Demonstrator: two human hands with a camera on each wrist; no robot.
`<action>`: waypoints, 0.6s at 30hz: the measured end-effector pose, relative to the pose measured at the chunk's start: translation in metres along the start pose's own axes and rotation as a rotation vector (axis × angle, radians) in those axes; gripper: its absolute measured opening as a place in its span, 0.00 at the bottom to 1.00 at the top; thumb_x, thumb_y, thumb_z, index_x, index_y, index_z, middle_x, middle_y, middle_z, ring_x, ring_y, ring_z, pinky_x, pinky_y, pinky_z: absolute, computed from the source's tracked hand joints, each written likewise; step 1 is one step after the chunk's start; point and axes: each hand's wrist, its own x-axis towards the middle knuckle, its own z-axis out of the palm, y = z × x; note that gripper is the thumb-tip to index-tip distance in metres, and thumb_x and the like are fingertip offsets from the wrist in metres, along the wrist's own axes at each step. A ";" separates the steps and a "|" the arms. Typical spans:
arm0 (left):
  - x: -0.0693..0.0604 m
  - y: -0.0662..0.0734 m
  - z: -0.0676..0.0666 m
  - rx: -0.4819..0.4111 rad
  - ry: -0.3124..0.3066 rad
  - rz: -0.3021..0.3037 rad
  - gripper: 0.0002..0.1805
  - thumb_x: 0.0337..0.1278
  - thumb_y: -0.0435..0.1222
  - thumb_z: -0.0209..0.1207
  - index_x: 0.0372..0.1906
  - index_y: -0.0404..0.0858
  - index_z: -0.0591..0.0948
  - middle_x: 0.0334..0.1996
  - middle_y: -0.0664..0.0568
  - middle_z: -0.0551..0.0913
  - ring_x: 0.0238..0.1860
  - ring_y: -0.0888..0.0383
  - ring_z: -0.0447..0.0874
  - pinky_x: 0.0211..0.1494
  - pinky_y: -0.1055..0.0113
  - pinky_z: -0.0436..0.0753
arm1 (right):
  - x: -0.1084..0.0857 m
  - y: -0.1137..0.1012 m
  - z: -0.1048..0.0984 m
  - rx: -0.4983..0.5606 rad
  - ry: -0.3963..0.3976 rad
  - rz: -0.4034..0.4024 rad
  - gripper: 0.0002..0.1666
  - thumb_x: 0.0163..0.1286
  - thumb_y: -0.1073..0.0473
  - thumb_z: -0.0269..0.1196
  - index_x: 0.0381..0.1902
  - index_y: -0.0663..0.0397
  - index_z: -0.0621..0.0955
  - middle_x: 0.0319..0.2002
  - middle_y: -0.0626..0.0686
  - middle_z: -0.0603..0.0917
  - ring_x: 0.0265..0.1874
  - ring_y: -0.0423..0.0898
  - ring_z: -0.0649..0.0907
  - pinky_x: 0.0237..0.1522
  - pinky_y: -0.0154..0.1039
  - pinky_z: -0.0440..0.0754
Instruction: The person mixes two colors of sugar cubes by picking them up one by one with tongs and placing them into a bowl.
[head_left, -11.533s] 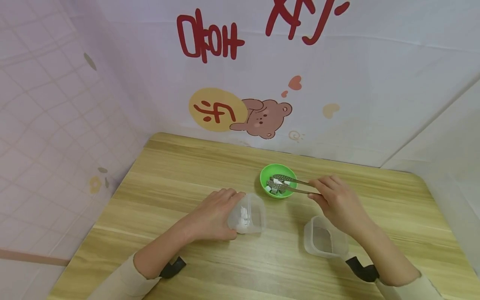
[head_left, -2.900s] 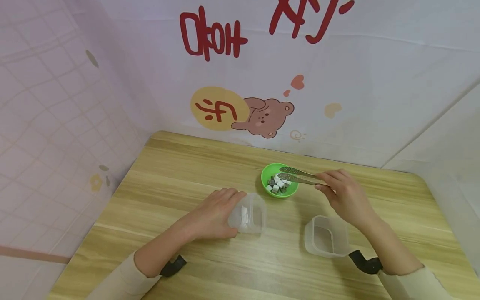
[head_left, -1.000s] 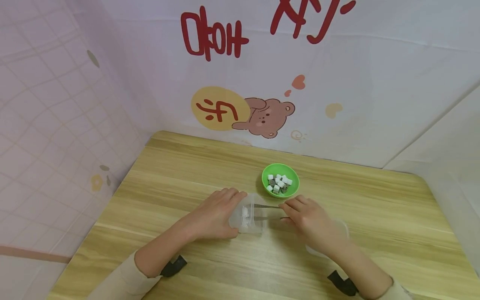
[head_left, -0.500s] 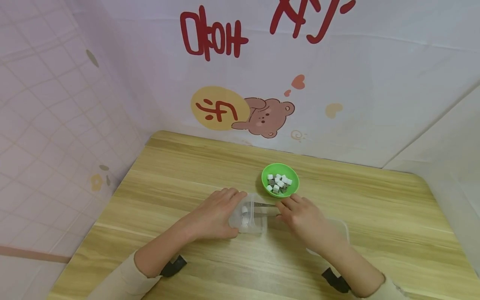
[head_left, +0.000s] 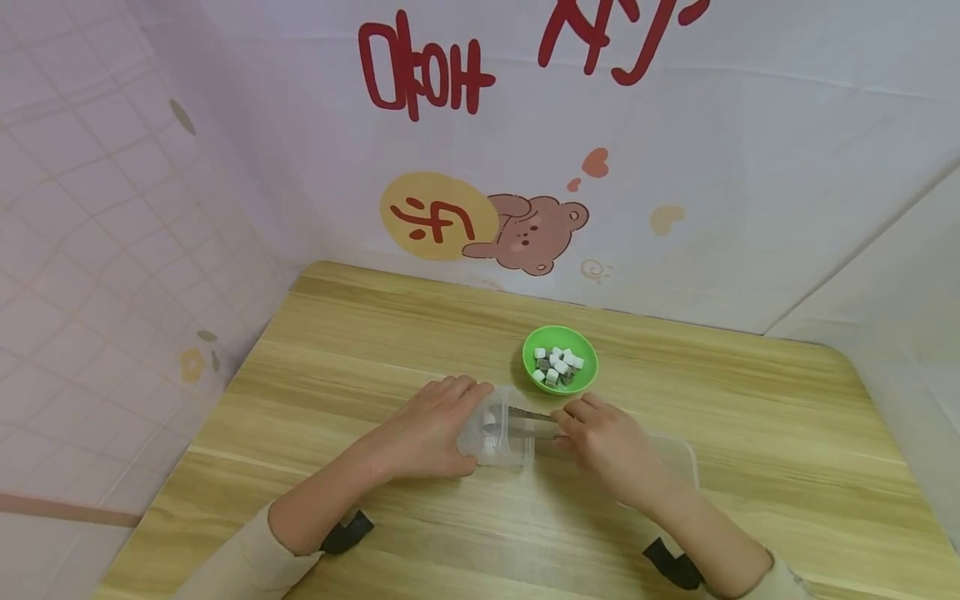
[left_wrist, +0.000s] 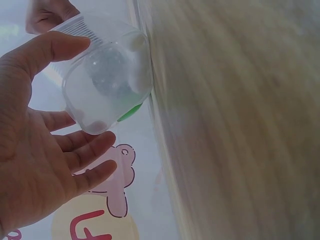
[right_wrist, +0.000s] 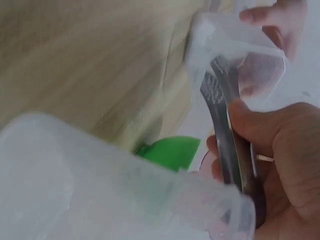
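A clear plastic container (head_left: 516,454) lies on its side with its mouth facing right. My left hand (head_left: 426,432) grips it, thumb on one side and fingers on the other. My right hand (head_left: 611,446) holds a pair of metal tongs (right_wrist: 227,140) with perforated tips. These tips reach inside the container, where small white shapes (head_left: 490,418) show blurrily through the plastic. Whether the tongs pinch one of them I cannot tell. Just behind the right hand stands a green bowl (head_left: 562,335) with several white cubes (head_left: 555,360) and some grey ones.
A second clear container (head_left: 678,454) stands under my right forearm, partly hidden by it; its wall (right_wrist: 75,190) fills the near part of the right wrist view. The wooden table (head_left: 360,333) meets a printed wall cloth (head_left: 690,167) at the back.
My right hand has brought the tongs from above the green bowl leftward into the container. Over the last half second it has barely shifted. My left hand has kept its place.
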 end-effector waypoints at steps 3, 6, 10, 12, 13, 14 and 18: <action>-0.001 0.000 -0.001 -0.002 0.005 0.005 0.51 0.45 0.46 0.75 0.76 0.38 0.67 0.62 0.49 0.75 0.61 0.53 0.73 0.71 0.52 0.71 | -0.001 0.004 -0.001 0.015 -0.008 -0.014 0.21 0.51 0.65 0.82 0.42 0.59 0.85 0.36 0.50 0.83 0.36 0.47 0.80 0.37 0.42 0.83; -0.001 0.000 -0.001 -0.002 0.012 0.010 0.50 0.45 0.46 0.75 0.75 0.37 0.68 0.62 0.49 0.76 0.60 0.53 0.73 0.70 0.52 0.72 | -0.003 0.006 -0.001 0.012 -0.024 -0.031 0.20 0.52 0.64 0.81 0.42 0.58 0.86 0.36 0.49 0.84 0.37 0.46 0.81 0.38 0.42 0.83; -0.001 0.000 0.000 -0.008 0.017 0.012 0.50 0.45 0.46 0.75 0.75 0.37 0.68 0.61 0.49 0.76 0.60 0.53 0.73 0.69 0.52 0.72 | -0.004 0.006 -0.001 0.011 -0.041 -0.038 0.19 0.54 0.64 0.81 0.42 0.59 0.85 0.36 0.49 0.83 0.36 0.46 0.80 0.38 0.42 0.84; -0.001 0.000 0.000 -0.008 0.016 0.011 0.50 0.45 0.46 0.75 0.75 0.37 0.68 0.62 0.49 0.76 0.60 0.53 0.73 0.70 0.52 0.72 | -0.004 0.006 -0.002 0.012 -0.044 -0.039 0.18 0.54 0.65 0.80 0.41 0.59 0.85 0.35 0.49 0.83 0.36 0.46 0.80 0.38 0.41 0.84; -0.001 0.000 0.000 -0.008 0.015 0.012 0.50 0.45 0.46 0.76 0.75 0.37 0.68 0.62 0.49 0.76 0.60 0.53 0.73 0.70 0.52 0.72 | -0.004 0.006 -0.002 0.012 -0.043 -0.041 0.18 0.54 0.66 0.80 0.41 0.59 0.85 0.35 0.49 0.83 0.36 0.46 0.80 0.38 0.41 0.84; -0.001 0.000 0.000 -0.005 0.015 0.012 0.50 0.45 0.46 0.75 0.75 0.37 0.68 0.61 0.49 0.76 0.60 0.53 0.73 0.70 0.52 0.72 | -0.004 0.006 -0.003 0.013 -0.039 -0.043 0.18 0.54 0.67 0.80 0.41 0.60 0.86 0.35 0.49 0.83 0.36 0.46 0.81 0.38 0.41 0.84; -0.001 0.000 0.000 0.000 0.005 0.006 0.50 0.45 0.46 0.76 0.75 0.38 0.67 0.62 0.50 0.75 0.61 0.53 0.73 0.70 0.52 0.71 | -0.005 0.007 -0.005 0.020 -0.012 -0.057 0.18 0.52 0.71 0.79 0.42 0.62 0.86 0.36 0.50 0.85 0.36 0.45 0.81 0.38 0.40 0.84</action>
